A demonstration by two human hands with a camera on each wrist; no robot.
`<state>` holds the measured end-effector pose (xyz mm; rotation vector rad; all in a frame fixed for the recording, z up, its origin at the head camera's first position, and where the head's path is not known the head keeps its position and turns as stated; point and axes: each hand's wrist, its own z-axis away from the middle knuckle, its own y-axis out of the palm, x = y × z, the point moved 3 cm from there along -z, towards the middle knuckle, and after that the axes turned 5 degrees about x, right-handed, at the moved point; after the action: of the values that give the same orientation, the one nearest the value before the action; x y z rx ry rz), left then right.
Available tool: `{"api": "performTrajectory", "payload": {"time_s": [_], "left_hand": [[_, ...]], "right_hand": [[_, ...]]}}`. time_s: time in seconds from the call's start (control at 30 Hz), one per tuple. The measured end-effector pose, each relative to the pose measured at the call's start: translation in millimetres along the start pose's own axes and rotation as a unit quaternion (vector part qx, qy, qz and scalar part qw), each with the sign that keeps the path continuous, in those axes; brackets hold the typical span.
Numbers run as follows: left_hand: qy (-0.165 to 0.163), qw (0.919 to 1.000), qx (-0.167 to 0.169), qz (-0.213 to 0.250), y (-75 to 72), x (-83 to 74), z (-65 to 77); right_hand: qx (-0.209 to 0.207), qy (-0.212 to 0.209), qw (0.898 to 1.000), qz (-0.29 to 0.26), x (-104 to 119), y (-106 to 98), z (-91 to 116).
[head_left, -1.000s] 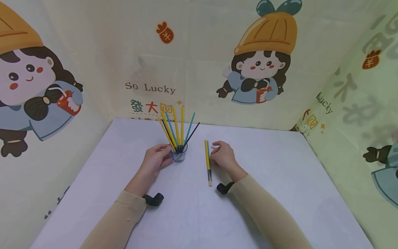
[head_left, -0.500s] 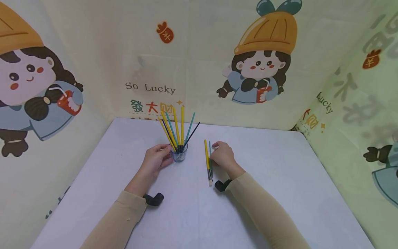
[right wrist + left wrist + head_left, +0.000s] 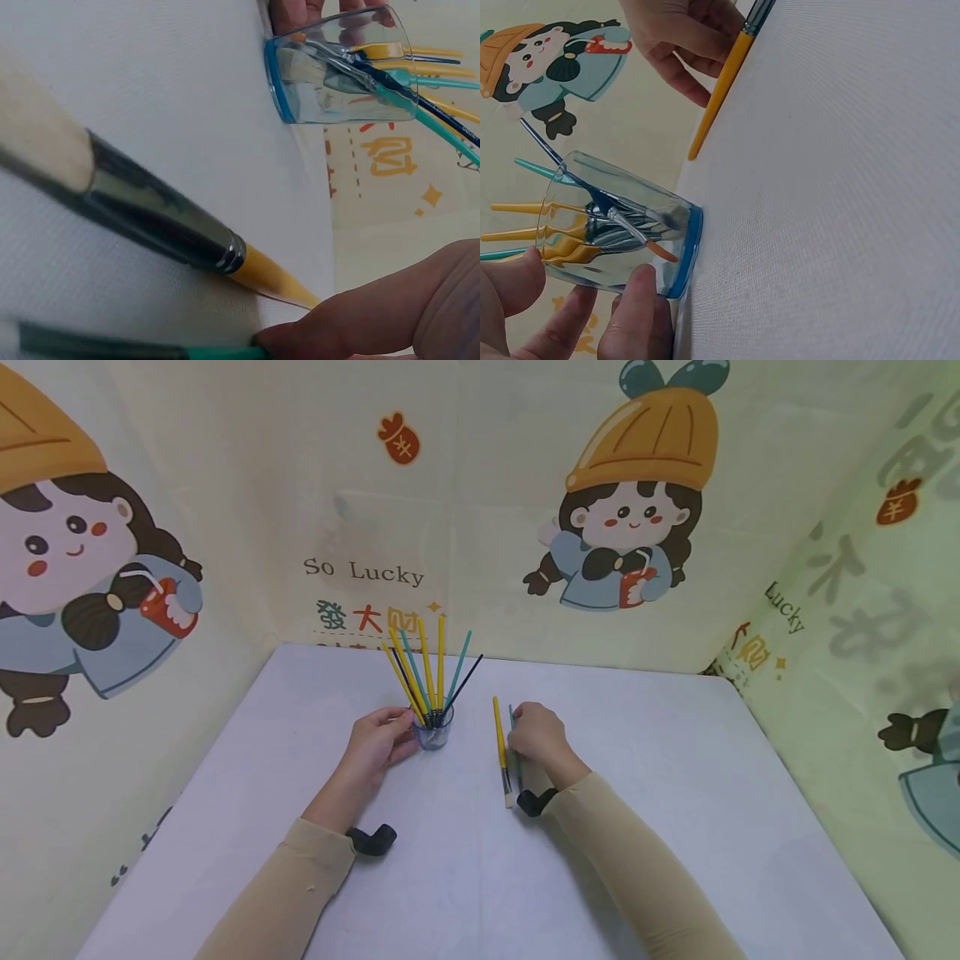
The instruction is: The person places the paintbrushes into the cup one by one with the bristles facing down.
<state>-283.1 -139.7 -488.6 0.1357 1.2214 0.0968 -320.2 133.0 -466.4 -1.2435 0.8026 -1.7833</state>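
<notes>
My left hand (image 3: 377,742) holds a small clear glass cup (image 3: 676,247) with a blue base, thumb at the rim and fingers along its side. Several paintbrushes (image 3: 440,664) with yellow, teal and dark handles lean in it, bristles down. To the right of the cup, my right hand (image 3: 542,735) pinches a teal paintbrush (image 3: 225,352) between thumb and fingers, its handle partly hidden by the hand. Just left of that brush, a yellow flat paintbrush (image 3: 499,735) lies on the white table, pale bristles toward me.
The white table (image 3: 420,877) spreads out on all sides of the hands. Behind it hangs a cream sheet (image 3: 480,527) printed with cartoon figures and lettering. A black curved piece sits at each sleeve cuff (image 3: 322,847).
My right hand has closed on the teal paintbrush and drawn it slightly right, away from the yellow one. The left hand and the cup have stayed in place.
</notes>
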Motion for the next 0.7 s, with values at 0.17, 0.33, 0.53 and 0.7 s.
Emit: {"api": "performTrajectory", "payload": {"time_s": [0.17,0.33,0.53,0.7], "left_hand": [[-0.002,1.0,0.001,0.001,0.4,-1.2,1.2],[-0.003,1.0,0.0,-0.003,0.3,-1.8,3.3],[-0.002,1.0,-0.001,-0.006,0.2,-1.1,3.6],[-0.001,1.0,-0.003,0.0,1.0,-0.9,2.5]], "right_hand": [[0.013,-0.001,1.0,-0.006,-1,-1,1],[0.041,0.007,0.997,-0.071,-7,-3,-3],[0.053,0.009,0.977,-0.206,-13,-4,0],[0.042,-0.005,0.961,-0.274,-16,-4,2]]}}
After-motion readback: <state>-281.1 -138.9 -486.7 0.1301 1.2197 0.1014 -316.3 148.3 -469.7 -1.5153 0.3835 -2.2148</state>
